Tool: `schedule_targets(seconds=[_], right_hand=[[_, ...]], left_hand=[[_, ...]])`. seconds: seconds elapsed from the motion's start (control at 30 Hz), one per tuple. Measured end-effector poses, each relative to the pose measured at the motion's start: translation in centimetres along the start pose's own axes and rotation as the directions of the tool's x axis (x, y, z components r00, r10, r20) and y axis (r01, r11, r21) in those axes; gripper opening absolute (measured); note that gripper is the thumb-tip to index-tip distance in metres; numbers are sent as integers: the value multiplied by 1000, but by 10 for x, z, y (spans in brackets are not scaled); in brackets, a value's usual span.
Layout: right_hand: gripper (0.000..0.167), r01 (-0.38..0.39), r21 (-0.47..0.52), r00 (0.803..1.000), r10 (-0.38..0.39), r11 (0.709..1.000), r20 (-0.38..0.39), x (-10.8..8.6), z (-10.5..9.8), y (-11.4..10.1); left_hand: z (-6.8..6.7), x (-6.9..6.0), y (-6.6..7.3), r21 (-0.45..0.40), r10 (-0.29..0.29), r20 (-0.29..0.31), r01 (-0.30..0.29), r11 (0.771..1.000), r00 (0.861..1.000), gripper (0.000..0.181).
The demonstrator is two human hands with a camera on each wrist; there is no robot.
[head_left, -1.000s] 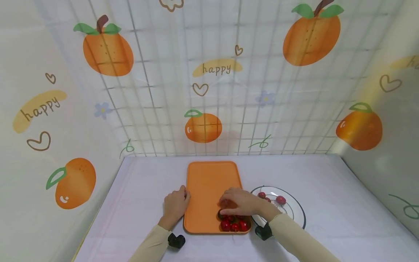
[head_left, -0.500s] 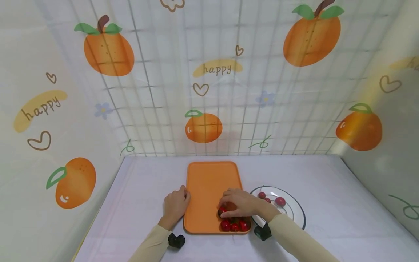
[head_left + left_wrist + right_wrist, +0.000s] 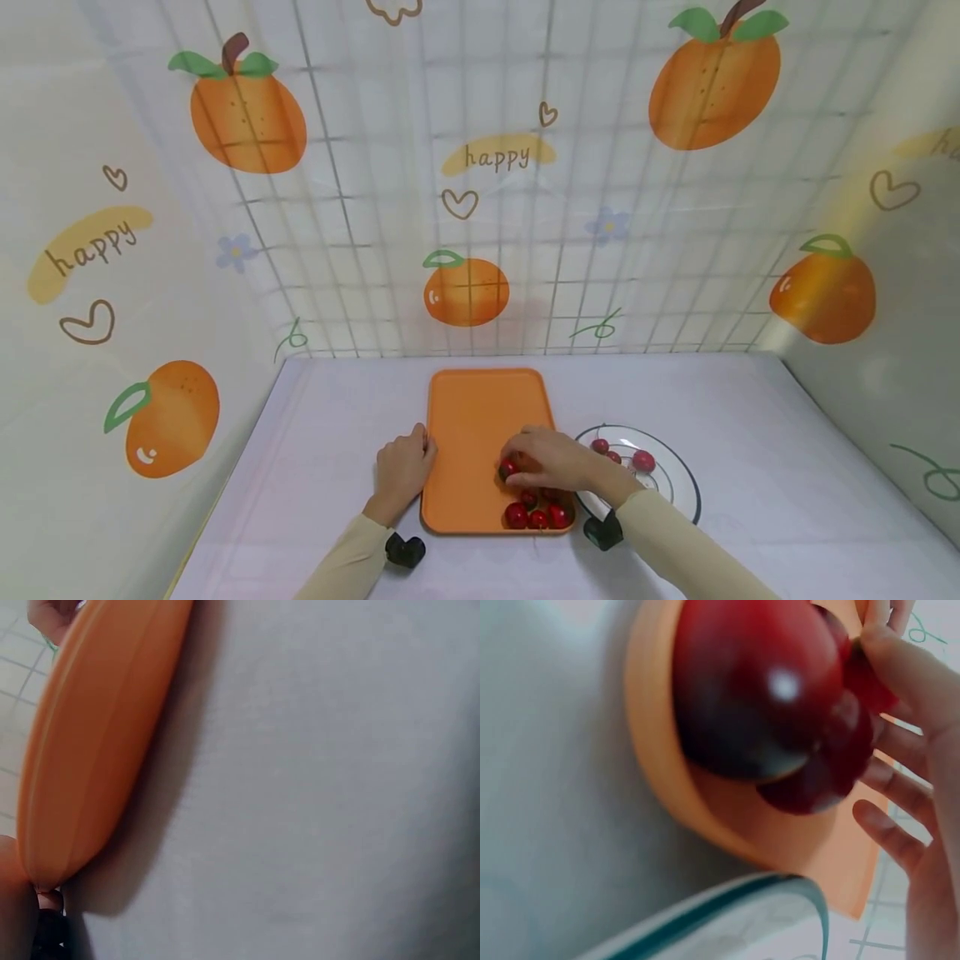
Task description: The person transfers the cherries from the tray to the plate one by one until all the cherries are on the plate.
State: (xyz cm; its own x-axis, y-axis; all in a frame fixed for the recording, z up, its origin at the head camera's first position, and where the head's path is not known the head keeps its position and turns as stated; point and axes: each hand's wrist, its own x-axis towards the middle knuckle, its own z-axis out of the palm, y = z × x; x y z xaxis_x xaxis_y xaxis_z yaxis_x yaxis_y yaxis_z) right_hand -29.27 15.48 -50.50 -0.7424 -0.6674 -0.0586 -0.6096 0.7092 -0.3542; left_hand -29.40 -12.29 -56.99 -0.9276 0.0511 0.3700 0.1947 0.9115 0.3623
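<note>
Btwn thumb & fingers of the R grip is one dark red fruit, pinched; can't tell if its underside touches the orange tray below. Just on the wearer's side of that grip, other red fruits bunch up in the tray's near R corner, some partly hidden by the hand. Little finger of R grip stands apart from the fruit, per R wrist cam. To the R of the R grip, partly behind its forearm, a pale plate w/ dark green rim carries a few more red fruits. Well L of the R grip, L grip pinches the tray's L edge abt midway along, fingers curled. Behind both grips: black wrist pieces, then beige sleeves. Under both, white bench; beyond them, a curtain w/ orange fruit prints & "happy" lettering.
</note>
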Motion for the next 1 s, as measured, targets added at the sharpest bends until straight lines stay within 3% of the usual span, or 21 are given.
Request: schedule_targets(seconds=[0.4, 0.73, 0.9, 1.0], right_hand=[[39, 19, -49, 999, -21, 999, -49, -8, -4, 7], [35, -19, -150, 985, -7, 989, -170, -17, -11, 14], [36, -98, -196, 967, 47, 976, -250, -23, -13, 20], [37, -164, -161, 955, 116, 973, -272, -25, -14, 26]], left_hand=[[1, 1, 1, -4, 7, -17, -7, 1000, 1000, 29], [0, -1, 1, 4, 17, -46, -17, 1000, 999, 30], [0, -2, 2, 10, 16, -47, -16, 1000, 999, 30], [0, -1, 2, 11, 18, -53, -18, 1000, 998, 30]])
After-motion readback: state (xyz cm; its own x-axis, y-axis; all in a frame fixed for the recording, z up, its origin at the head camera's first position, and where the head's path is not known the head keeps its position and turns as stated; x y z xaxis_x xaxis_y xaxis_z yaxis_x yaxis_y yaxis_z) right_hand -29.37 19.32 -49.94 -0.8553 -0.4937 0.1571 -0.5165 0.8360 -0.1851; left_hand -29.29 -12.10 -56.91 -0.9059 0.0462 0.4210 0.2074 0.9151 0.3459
